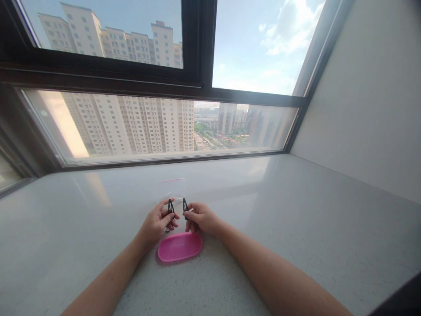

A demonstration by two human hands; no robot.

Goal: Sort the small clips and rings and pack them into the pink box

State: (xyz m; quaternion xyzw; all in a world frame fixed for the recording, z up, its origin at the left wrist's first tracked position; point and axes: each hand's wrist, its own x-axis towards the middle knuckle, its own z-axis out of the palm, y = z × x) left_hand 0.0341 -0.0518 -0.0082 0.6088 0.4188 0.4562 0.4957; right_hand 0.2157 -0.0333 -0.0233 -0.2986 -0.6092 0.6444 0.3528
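ok so both hands are busy here; the left hand [158, 223] has a black hair clip [171, 207] pinched between thumb and fingers, narrow end pointing up and leaning a little; the right hand [200, 217] is pinching a second black clip [185, 207] much the same way, also stood up on end; the two clips face each other with a small gap between them, so they're near but not touching; right on the near side of the hands there's a pink tray [179, 249], oval-ish with a raised rim, lying flat on the pale speckled counter [296, 228]; the right hand's lower fingers come down by its far edge, can't tell if they actually touch it; just past the hands lies a clear plastic bag [171, 188] with a pinkish strip [170, 180] along its far end, pretty hard to make out against the counter; behind all that is a big dark window frame [205, 44] with tall apartment blocks [144, 127] outside, plus a plain wall [371, 101] over on the right
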